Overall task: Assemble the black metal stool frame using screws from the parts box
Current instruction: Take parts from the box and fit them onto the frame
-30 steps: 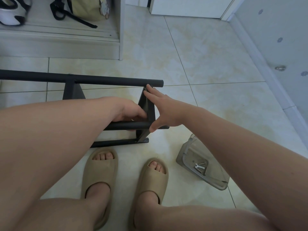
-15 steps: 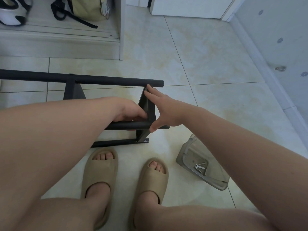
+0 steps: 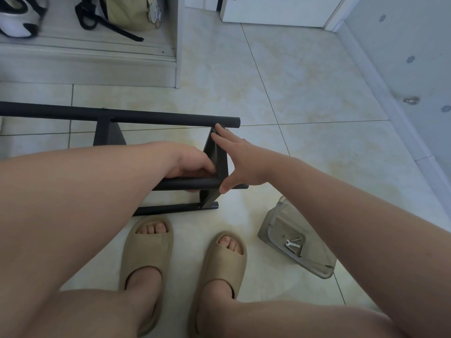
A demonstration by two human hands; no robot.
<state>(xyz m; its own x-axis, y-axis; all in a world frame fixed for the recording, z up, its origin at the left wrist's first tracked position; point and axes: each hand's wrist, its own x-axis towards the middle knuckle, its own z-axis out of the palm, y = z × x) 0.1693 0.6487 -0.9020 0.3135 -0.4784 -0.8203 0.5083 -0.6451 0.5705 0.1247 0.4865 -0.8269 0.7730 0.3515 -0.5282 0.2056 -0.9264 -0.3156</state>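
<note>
Floor [image 3: 305, 154]: pale beige glossy tile, thin grout lines. Black stool frame [image 3: 158, 117] lies on side at left centre, lowest bar on tile. Clear parts box [image 3: 314, 254] sits tilted to right of frame, apart from it. Left slipper [image 3: 146, 250] and right slipper [image 3: 224, 257], tan, side by side just below frame. Grey shelf unit [image 3: 85, 69] stands at far left.
</note>
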